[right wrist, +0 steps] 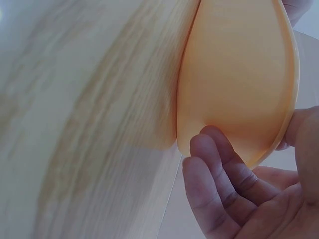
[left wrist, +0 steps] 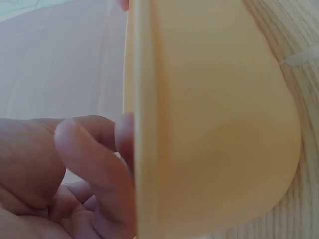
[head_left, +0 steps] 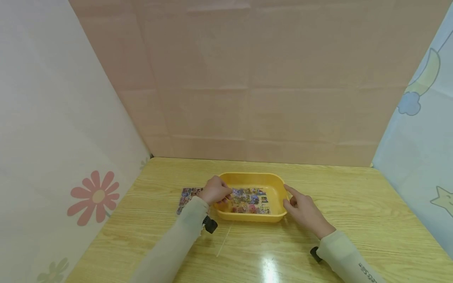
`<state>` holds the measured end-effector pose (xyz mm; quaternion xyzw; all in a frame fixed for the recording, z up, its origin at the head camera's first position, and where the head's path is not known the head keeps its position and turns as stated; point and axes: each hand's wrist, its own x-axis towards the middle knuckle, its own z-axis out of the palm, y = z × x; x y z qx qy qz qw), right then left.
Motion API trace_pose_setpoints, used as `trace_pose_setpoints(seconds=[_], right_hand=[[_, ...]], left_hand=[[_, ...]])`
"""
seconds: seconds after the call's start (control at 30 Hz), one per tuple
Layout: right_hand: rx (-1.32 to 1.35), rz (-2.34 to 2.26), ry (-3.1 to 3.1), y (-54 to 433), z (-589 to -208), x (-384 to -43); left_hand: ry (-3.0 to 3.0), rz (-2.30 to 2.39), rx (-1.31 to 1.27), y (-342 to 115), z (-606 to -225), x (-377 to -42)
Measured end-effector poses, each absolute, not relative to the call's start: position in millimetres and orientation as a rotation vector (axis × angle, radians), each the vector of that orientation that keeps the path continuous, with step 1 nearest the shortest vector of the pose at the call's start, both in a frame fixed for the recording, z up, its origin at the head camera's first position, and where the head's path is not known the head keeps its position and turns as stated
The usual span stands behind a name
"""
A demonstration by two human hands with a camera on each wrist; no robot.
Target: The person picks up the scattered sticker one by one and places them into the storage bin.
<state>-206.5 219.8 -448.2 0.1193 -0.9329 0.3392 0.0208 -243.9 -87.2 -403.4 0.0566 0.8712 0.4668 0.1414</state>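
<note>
A yellow plastic basin (head_left: 247,217) stands on the table. Inside it lie many small, flat printed pieces (head_left: 249,199) that look like jigsaw pieces. My right hand (head_left: 301,206) grips the basin's right end, thumb at the rim and fingers along the outer wall, as the right wrist view shows. Over the left rim reaches my left hand (head_left: 216,190), its bent fingers dipping inside near the pieces. In the left wrist view the basin wall (left wrist: 214,119) hides those fingertips, so I cannot tell whether they pinch a piece.
A patch of similar printed pieces (head_left: 185,199) lies on the wooden table (head_left: 141,236) left of the basin, partly behind my left hand. A thin pale strip (head_left: 223,241) lies in front of the basin. Behind the table rises a pinkish-brown sheet (head_left: 247,98); printed sheets flank both sides.
</note>
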Motion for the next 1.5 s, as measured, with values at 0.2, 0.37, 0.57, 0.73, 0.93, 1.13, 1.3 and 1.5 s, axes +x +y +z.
trace_pose_setpoints(seconds=[0.2,0.37,0.57,0.73,0.93,1.13,1.3,1.5], right_hand=[[0.382,1.047,-2.889,220,-448,-206],[0.386,1.043,-2.888,220,-449,-206],[0.380,1.045,-2.892,219,-448,-206],[0.373,1.046,-2.894,219,-448,-206],[0.366,1.051,-2.896,219,-448,-206],[0.356,1.049,-2.897,219,-448,-207],[0.350,1.050,-2.904,219,-449,-208],[0.351,1.069,-2.904,218,-449,-207]], left_hand=[[2.539,1.294,0.145,-82,-411,-249],[2.552,1.251,0.126,-80,-413,-252],[2.546,1.218,0.139,-80,-415,-252],[2.563,1.183,0.141,-80,-419,-253],[2.562,1.199,0.126,-80,-421,-253],[2.601,1.261,0.152,-84,-418,-252],[2.733,1.337,0.163,-94,-414,-245],[2.829,1.396,0.035,-118,-415,-236]])
